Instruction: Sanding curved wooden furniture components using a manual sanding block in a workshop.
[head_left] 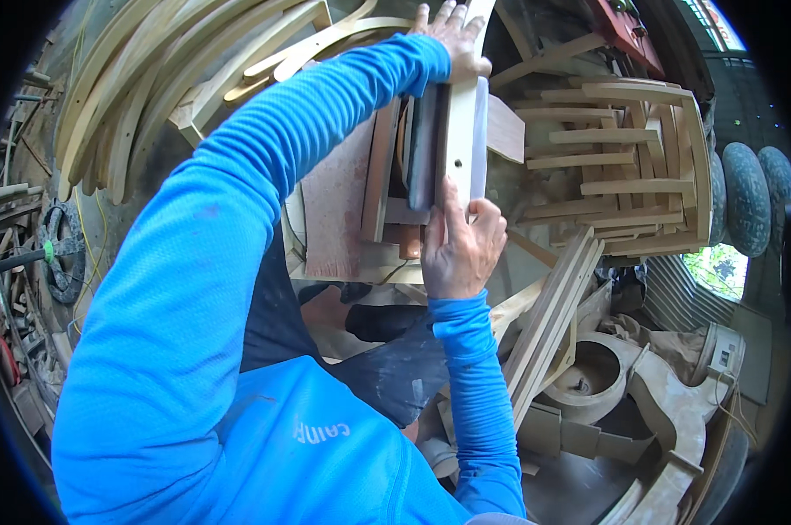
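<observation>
A pale wooden bar with a dark round hole lies lengthwise ahead of me, over a machine with a dark belt-like strip along its left side. My left hand grips the bar's far end, thumb on the right side and fingers spread over the left. At the near end my right hand holds the bar, index finger stretched along its top and the other fingers bent. A light grey strip shows along the bar's right side. The bar's underside is hidden.
Curved wooden pieces are stacked at the far left. Slatted wooden frames are piled on the right, with long strips leaning nearer. A dusty machine with a round housing stands at the near right. A wooden board lies left of the bar.
</observation>
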Tool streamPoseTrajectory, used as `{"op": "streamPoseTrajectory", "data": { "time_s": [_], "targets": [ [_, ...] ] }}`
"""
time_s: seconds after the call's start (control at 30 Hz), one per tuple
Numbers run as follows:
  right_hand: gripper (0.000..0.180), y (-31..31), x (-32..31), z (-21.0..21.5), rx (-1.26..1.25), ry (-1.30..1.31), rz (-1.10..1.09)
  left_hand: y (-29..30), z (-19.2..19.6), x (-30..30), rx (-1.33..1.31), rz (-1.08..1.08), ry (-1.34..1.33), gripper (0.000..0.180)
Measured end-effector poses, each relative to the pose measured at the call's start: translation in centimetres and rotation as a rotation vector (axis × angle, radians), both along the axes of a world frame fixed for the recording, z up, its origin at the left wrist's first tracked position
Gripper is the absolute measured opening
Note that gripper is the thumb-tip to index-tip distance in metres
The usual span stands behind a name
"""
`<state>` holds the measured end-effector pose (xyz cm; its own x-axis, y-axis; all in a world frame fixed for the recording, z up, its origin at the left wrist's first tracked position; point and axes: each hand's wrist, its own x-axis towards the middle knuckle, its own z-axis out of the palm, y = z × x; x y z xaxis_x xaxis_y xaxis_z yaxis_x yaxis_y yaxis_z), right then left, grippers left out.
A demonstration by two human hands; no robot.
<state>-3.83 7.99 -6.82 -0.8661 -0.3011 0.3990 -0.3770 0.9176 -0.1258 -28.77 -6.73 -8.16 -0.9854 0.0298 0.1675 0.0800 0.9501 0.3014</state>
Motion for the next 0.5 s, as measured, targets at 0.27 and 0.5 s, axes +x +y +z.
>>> {"op": "streamPoseTrajectory", "data": {
  "time_s": [0.27,0.5],
  "targets": [
    [0.053,-2.2,-7.6,-0.9,0.027,0.021,0.042,-3.4,2.3,-6.9,0.053,0.116,-0.300,0.100],
    [0.053,-3.5,-13.1,-1.0,0.025,0.067,0.039,-6.8,2.2,-11.8,0.302,-0.041,-0.199,0.104]
  ]
}}
